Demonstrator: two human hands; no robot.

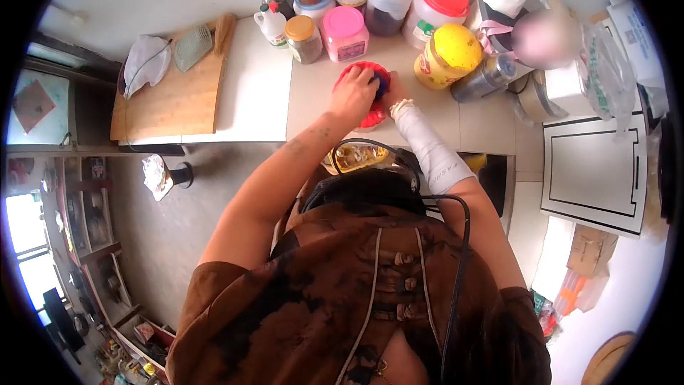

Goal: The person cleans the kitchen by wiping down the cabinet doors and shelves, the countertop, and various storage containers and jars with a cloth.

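Note:
A red container (344, 75) with a scalloped rim sits near the front edge of the counter. My left hand (354, 94) reaches over it from the left, fingers bent around a dark blue thing (382, 85) whose kind I cannot make out. At the container's right side is my right hand (392, 91), closed against it, with its fingers partly hidden. A white sleeve cover covers my right forearm. Just behind the container stands a pink-lidded jar (345, 34).
Several jars and bottles line the wall, including a yellow-lidded tub (447, 57) and a red-lidded jar (436, 11). A grey thermos (484, 77) lies tilted at the right. A wooden board (171, 93) rests on the left counter. An open drawer (356, 159) is below the counter edge.

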